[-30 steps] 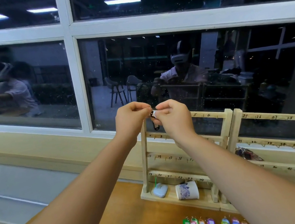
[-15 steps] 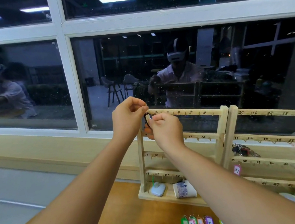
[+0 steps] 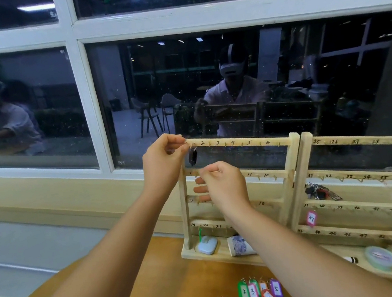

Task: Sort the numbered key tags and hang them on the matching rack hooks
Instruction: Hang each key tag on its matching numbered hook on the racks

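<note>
Pinches ring of dark key tag (image 3: 193, 156) between thumb and forefinger of left hand (image 3: 164, 160), centre of frame, against the left end of the top rail of left rack (image 3: 239, 143), just left of the written 2, tag body dangling under the rail. Keep that pinch until sure of ring fully over the hook (not readable from here), then ease off slowly to avoid swing or drop. Note right hand (image 3: 223, 187) just below by the second rail, fingers loosely curled, thumb tip to forefinger, hold on anything not discernible; use it next for coloured tags (image 3: 258, 295) at lower centre on table (image 3: 159, 292).
</note>
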Demonstrator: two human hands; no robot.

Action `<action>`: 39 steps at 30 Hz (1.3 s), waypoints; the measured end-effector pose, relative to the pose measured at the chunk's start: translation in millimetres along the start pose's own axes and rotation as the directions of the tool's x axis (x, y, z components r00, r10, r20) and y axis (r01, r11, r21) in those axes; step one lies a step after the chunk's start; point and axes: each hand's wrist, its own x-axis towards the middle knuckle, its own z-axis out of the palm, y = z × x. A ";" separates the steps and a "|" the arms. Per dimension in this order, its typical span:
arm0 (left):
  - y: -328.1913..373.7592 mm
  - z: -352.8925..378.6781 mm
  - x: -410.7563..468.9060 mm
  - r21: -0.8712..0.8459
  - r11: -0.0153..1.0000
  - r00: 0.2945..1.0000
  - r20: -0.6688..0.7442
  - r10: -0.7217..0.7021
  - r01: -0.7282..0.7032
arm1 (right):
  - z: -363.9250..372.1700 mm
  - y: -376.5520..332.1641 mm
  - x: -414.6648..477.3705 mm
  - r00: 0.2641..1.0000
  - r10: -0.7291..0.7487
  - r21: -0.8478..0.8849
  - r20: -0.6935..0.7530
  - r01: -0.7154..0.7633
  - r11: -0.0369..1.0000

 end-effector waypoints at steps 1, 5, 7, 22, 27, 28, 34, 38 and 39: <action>-1.6 -2.5 -7.8 -0.012 1.000 1.000 -0.007 -0.001 0.001 | -4.4 3.4 -6.0 1.000 0.001 -0.008 0.011 -0.001 1.000; -24.3 -9.6 -53.8 -0.014 0.998 0.997 0.051 -0.065 0.066 | -26.2 22.9 -34.2 0.998 -0.013 -0.073 0.067 0.018 0.997; -43.5 -11.1 -80.4 -0.017 0.993 0.990 0.089 -0.111 0.113 | -37.2 37.0 -48.4 0.995 0.005 -0.102 0.098 0.005 0.995; -142.3 48.2 -223.0 0.194 0.890 0.810 0.370 -0.455 0.412 | -96.0 156.5 -83.4 0.989 0.122 -0.667 0.088 -0.032 0.745; -150.8 68.7 -231.4 0.296 0.907 0.805 0.432 -0.407 0.300 | -98.8 168.5 -90.4 0.974 0.196 -0.789 0.118 -0.028 0.613; -151.5 72.4 -231.3 0.315 0.909 0.803 0.446 -0.395 0.273 | -99.7 170.1 -91.6 0.973 0.199 -0.796 0.117 -0.028 0.604; -152.7 89.7 -225.1 0.414 0.890 0.788 0.475 -0.392 0.194 | -103.9 173.7 -92.9 0.965 0.233 -0.811 0.123 -0.038 0.583; -152.9 93.7 -226.5 0.505 0.860 0.783 0.503 -0.367 0.078 | -103.0 181.5 -93.4 0.966 0.217 -0.825 0.143 -0.005 0.565; -153.6 94.4 -227.0 0.517 0.855 0.784 0.512 -0.352 0.046 | -101.7 183.4 -93.3 0.965 0.218 -0.829 0.147 0.000 0.559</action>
